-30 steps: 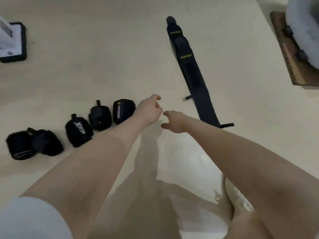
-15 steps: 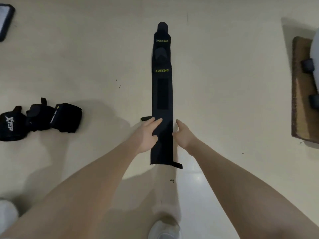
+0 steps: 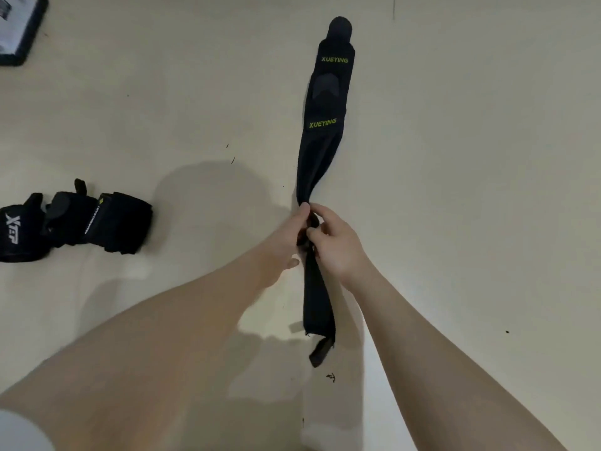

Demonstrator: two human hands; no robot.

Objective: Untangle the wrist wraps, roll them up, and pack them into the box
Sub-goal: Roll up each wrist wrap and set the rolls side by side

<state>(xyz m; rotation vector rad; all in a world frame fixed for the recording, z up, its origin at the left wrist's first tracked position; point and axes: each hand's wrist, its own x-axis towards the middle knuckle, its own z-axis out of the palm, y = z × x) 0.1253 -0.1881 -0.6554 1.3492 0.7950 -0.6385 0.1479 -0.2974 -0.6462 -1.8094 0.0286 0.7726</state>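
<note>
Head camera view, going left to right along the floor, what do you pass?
Rolled wrist wraps → left hand → right hand, both gripping the long XUEYING wrap at its middle.

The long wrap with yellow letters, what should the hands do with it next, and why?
Probably let the bunched middle go and flatten it. Both the left hand and right hand pinch the wrap mid-length, so it is squeezed narrow there. The rolled wraps nearby suggest it then gets rolled from one end.
</note>
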